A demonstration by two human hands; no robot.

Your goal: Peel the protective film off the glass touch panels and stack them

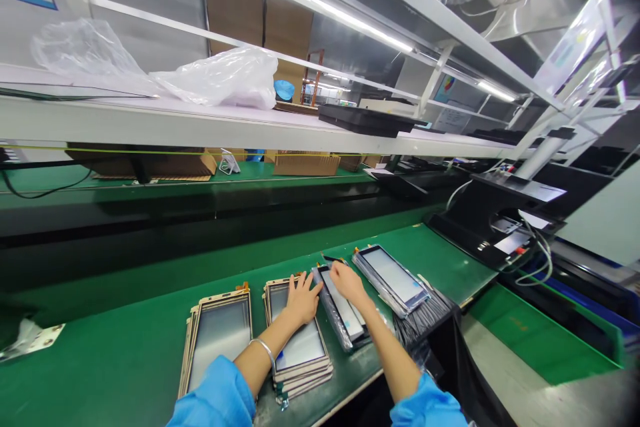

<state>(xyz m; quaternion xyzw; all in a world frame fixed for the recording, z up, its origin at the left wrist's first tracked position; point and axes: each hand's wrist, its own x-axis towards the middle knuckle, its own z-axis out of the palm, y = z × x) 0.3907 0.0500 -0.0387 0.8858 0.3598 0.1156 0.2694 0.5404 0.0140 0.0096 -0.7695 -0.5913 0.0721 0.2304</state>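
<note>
Ideally, I'd keep my touch light, left hand (303,301) spread wide over the stacked beige-edged rectangular panels (306,348), right hand (349,283) curled, its contents unclear, at the black-framed, plastic-wrapped rectangular panel (344,312) beside them on the green tabletop (125,353).

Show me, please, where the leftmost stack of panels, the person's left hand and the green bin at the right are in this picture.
Leftmost stack of panels (222,335), head view: top panel's grey face.
Left hand (301,301), head view: back of the hand.
Green bin (543,338), head view: outer side wall.
</note>
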